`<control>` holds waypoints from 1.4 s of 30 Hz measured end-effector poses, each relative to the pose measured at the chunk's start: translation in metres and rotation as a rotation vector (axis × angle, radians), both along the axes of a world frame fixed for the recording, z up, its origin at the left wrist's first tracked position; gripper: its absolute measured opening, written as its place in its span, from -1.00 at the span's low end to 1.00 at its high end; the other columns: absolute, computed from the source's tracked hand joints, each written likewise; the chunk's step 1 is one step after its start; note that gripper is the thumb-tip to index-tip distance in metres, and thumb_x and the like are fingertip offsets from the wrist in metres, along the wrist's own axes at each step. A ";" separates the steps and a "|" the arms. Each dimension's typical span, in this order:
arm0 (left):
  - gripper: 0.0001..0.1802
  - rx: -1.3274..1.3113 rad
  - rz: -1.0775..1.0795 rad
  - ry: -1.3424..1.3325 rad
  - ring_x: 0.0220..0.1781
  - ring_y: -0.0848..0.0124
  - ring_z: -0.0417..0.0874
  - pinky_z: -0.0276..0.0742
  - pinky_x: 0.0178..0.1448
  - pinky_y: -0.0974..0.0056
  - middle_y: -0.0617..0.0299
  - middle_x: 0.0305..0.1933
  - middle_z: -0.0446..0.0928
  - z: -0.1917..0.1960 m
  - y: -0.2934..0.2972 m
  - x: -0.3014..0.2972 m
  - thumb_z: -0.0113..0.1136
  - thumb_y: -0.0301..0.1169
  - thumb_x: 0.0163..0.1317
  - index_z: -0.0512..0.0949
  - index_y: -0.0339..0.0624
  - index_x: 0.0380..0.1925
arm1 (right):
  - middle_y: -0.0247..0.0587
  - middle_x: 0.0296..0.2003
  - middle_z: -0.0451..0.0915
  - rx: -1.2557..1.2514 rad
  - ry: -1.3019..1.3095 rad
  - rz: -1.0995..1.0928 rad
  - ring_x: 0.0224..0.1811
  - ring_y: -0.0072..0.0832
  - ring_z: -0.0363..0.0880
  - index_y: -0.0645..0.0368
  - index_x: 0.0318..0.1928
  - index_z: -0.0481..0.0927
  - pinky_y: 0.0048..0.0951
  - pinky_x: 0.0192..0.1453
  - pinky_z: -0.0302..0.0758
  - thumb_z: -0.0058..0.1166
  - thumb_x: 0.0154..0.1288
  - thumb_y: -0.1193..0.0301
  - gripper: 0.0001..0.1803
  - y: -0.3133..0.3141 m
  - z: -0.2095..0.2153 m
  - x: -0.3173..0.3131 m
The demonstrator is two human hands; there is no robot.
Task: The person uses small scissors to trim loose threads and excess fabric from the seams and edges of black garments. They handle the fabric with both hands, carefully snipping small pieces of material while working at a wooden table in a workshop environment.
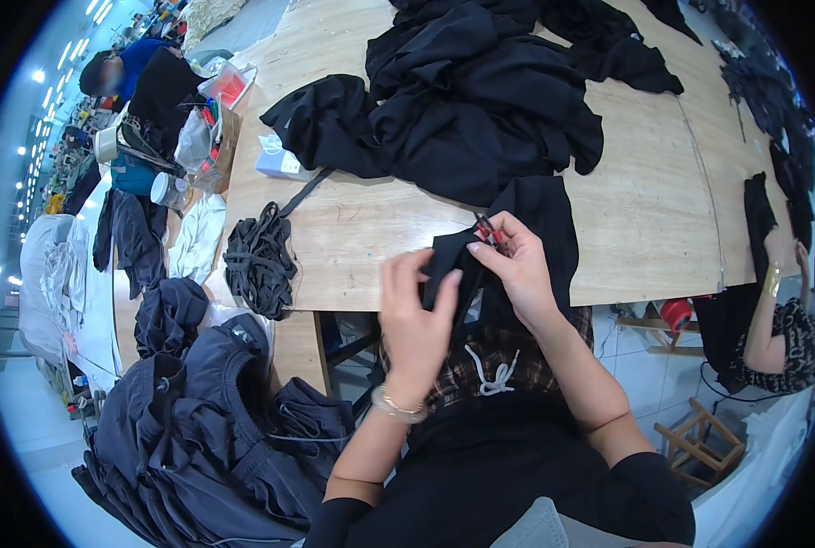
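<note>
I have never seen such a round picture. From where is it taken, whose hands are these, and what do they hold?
No machine here: a person works with bare hands, seen from a fisheye camera on their head, which bends straight edges. The right hand holds a small red-and-black tool close to black cloth. The left hand is blurred beside that cloth; whether it grips is unclear. On the wooden table lie a heap of black fabric, a bundle of dark strips and a small box.

On the table (pixel 645 228), a strap bundle (pixel 261 263) lies left of piled cloth (pixel 485 100).
</note>
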State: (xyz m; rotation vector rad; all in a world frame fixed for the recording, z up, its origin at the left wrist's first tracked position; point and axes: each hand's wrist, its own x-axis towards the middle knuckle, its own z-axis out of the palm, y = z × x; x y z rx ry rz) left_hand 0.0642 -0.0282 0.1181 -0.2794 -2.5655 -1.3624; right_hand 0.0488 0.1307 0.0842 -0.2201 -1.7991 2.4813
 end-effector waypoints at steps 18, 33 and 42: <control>-0.78 1.028 -0.246 -0.862 -0.26 0.68 0.59 0.47 -0.17 0.52 0.35 -0.21 0.65 -0.002 -0.018 -0.016 0.06 -0.36 0.53 0.62 -0.26 -0.08 | -0.41 -0.32 0.48 0.546 0.249 0.056 -0.25 -0.61 0.51 0.22 -0.10 0.66 -0.52 -0.11 0.44 0.29 0.28 0.50 -0.81 0.017 0.043 -0.002; -0.80 0.729 -0.155 -0.528 -0.35 0.69 0.56 0.42 -0.38 0.55 0.32 -0.18 0.63 0.011 -0.009 -0.018 0.12 -0.42 0.48 0.59 -0.24 0.00 | -0.49 -0.45 0.52 0.305 0.166 0.075 -0.37 -0.76 0.36 0.30 -0.33 0.63 -0.65 -0.24 0.31 0.31 0.31 0.50 -0.87 0.006 0.033 -0.007; -0.89 0.345 -0.154 -0.181 -0.30 0.66 0.56 0.47 -0.45 0.57 0.24 -0.06 0.54 0.019 -0.009 -0.019 0.35 -0.59 0.24 0.69 -0.32 -0.22 | -0.18 -0.43 0.58 0.539 0.325 0.250 -0.36 -0.57 0.54 0.35 -0.26 0.57 -0.51 -0.20 0.48 0.23 0.16 0.62 -0.86 -0.001 0.060 -0.013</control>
